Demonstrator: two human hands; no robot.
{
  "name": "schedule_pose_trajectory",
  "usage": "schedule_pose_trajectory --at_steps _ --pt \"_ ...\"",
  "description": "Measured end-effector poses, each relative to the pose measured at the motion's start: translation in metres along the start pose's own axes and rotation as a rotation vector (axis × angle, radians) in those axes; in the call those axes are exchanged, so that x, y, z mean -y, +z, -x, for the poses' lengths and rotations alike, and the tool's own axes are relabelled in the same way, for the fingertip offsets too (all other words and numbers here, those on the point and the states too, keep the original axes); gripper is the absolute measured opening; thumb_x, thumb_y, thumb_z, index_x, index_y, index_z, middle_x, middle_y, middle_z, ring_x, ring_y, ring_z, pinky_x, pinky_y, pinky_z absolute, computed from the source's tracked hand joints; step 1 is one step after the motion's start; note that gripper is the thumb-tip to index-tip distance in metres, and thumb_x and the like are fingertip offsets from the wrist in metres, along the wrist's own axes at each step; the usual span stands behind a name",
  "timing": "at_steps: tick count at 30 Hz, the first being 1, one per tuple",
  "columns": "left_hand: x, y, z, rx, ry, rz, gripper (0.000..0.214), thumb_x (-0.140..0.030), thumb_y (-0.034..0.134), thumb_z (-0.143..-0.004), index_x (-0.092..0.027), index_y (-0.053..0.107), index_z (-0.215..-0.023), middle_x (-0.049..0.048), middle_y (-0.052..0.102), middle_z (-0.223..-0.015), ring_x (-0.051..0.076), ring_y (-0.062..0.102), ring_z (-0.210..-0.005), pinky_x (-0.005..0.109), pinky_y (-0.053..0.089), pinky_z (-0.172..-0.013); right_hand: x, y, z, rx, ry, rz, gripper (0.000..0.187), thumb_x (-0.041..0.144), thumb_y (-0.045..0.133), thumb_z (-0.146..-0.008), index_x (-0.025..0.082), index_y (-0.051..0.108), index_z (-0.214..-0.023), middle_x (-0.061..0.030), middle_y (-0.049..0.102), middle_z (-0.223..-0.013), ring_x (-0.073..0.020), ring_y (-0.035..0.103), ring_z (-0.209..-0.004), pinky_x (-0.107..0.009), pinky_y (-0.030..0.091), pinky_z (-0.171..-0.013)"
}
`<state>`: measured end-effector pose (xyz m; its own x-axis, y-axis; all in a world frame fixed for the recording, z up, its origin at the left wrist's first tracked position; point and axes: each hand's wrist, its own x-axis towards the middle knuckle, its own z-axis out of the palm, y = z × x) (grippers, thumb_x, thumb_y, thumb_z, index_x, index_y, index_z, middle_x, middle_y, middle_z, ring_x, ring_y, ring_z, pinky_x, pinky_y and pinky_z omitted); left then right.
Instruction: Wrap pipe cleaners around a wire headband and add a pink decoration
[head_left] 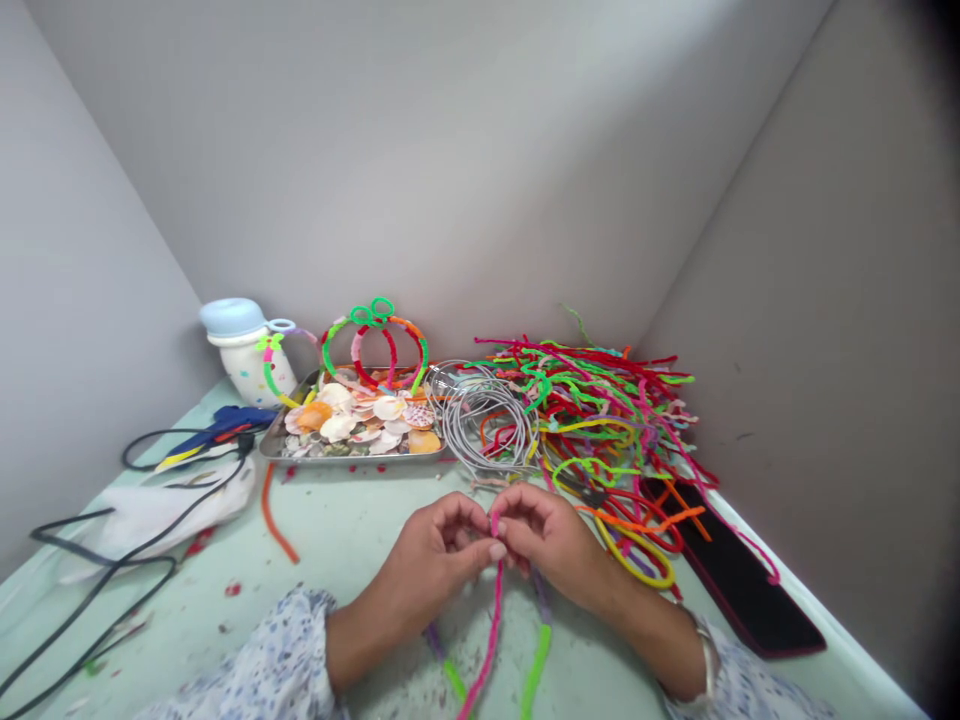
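My left hand point(442, 550) and my right hand point(551, 545) meet over the table's front middle, fingertips pinched together. Between them is a pink pipe cleaner point(494, 625), its short upper end poking out at the fingertips and its long tail hanging down towards me. Below the hands, two legs of a band wrapped in purple and green pipe cleaner point(537, 665) run down out of the picture. The fingers hide where the band's legs join and how the pink piece sits against them.
Behind the hands stand a metal tray point(352, 460) of seashells with finished hoops on it, a coil of grey wire point(487, 420) and a heap of pipe cleaners point(600, 390). Left are a white cup point(255, 370), a blue tool point(225, 425) and black cable point(112, 565). A black strip point(750, 580) lies right.
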<state>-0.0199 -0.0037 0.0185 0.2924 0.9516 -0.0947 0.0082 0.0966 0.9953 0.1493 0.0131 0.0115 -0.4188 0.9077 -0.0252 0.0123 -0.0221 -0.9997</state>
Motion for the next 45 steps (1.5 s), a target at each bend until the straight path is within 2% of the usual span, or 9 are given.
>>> schedule_pose_trajectory --at_steps 3,9,13,18,22,27,32,38,45 --pt "-0.002 0.0 0.001 -0.026 -0.011 -0.011 0.024 -0.032 0.074 -0.072 -0.014 0.059 -0.079 -0.0039 0.056 -0.057 0.008 0.046 -0.048 0.02 0.035 -0.048 0.002 0.002 0.0 -0.023 0.006 -0.004 0.02 0.037 0.065 -0.079 0.019 0.056 -0.084 0.0055 0.054 -0.058 -0.0076 0.048 -0.045 -0.018 0.039 -0.042" --pt "-0.008 -0.002 0.003 0.001 0.019 0.025 0.027 -0.039 0.07 -0.077 -0.015 0.057 -0.077 -0.0051 0.052 -0.053 0.007 0.044 -0.047 0.019 0.033 -0.046 0.013 0.001 0.001 -0.025 0.038 -0.024 0.026 0.041 0.067 -0.076 0.017 0.059 -0.084 0.0057 0.055 -0.055 -0.0072 0.048 -0.042 -0.018 0.039 -0.04" --pt "-0.008 -0.004 0.001 0.105 -0.062 0.112 0.031 -0.04 0.074 -0.073 -0.016 0.055 -0.076 -0.0063 0.05 -0.054 0.006 0.04 -0.042 0.019 0.03 -0.043 0.014 -0.002 0.0 -0.057 0.044 -0.062 0.025 0.039 0.068 -0.076 0.016 0.06 -0.084 0.0054 0.056 -0.054 -0.0078 0.05 -0.043 -0.019 0.04 -0.042" --pt "-0.005 -0.006 0.0 0.256 -0.201 0.222 0.026 -0.034 0.075 -0.073 -0.014 0.06 -0.083 -0.0048 0.052 -0.061 0.003 0.036 -0.043 0.018 0.024 -0.04 0.008 -0.003 -0.002 -0.077 0.039 -0.154 0.022 0.035 0.068 -0.076 0.016 0.059 -0.086 0.0059 0.057 -0.053 -0.0076 0.051 -0.043 -0.02 0.041 -0.044" --pt "-0.007 -0.007 0.001 0.288 -0.236 0.278 0.03 -0.033 0.076 -0.072 -0.012 0.066 -0.089 -0.002 0.055 -0.069 0.002 0.031 -0.044 0.019 0.019 -0.041 0.01 -0.002 -0.001 -0.068 0.033 -0.134 0.023 0.036 0.068 -0.076 0.017 0.059 -0.085 0.0058 0.057 -0.053 -0.008 0.05 -0.044 -0.021 0.04 -0.045" --pt "-0.009 -0.01 0.001 0.356 -0.314 0.324 0.031 -0.033 0.077 -0.071 -0.01 0.07 -0.09 -0.0007 0.055 -0.067 0.002 0.03 -0.044 0.02 0.015 -0.042 0.016 0.0 0.003 -0.081 -0.012 -0.037 0.023 0.04 0.069 -0.076 0.019 0.061 -0.083 0.0046 0.056 -0.059 -0.0086 0.049 -0.048 -0.022 0.039 -0.047" --pt "-0.006 -0.009 0.002 0.374 -0.321 0.35 0.026 -0.031 0.077 -0.07 -0.011 0.072 -0.085 -0.0018 0.055 -0.064 0.002 0.029 -0.043 0.02 0.015 -0.042 0.015 0.003 0.005 -0.078 -0.026 -0.041 0.025 0.042 0.069 -0.076 0.019 0.062 -0.084 0.0035 0.056 -0.062 -0.0094 0.049 -0.052 -0.022 0.039 -0.049" --pt "-0.007 -0.008 0.001 0.369 -0.309 0.337 0.028 -0.031 0.075 -0.074 -0.011 0.073 -0.092 -0.0016 0.051 -0.065 0.003 0.029 -0.045 0.02 0.014 -0.043 0.014 0.002 0.004 -0.075 -0.019 -0.069 0.025 0.04 0.07 -0.077 0.018 0.062 -0.086 0.0047 0.055 -0.062 -0.0072 0.045 -0.049 -0.021 0.036 -0.048" --pt "-0.007 -0.008 0.002 0.391 -0.296 0.363 0.027 -0.031 0.075 -0.074 -0.01 0.074 -0.09 -0.006 0.039 -0.059 0.003 0.025 -0.044 0.021 0.014 -0.043 0.015 0.003 0.005 -0.046 -0.034 -0.07 0.027 0.042 0.069 -0.078 0.017 0.062 -0.087 0.0048 0.054 -0.062 -0.0069 0.045 -0.049 -0.021 0.036 -0.048"
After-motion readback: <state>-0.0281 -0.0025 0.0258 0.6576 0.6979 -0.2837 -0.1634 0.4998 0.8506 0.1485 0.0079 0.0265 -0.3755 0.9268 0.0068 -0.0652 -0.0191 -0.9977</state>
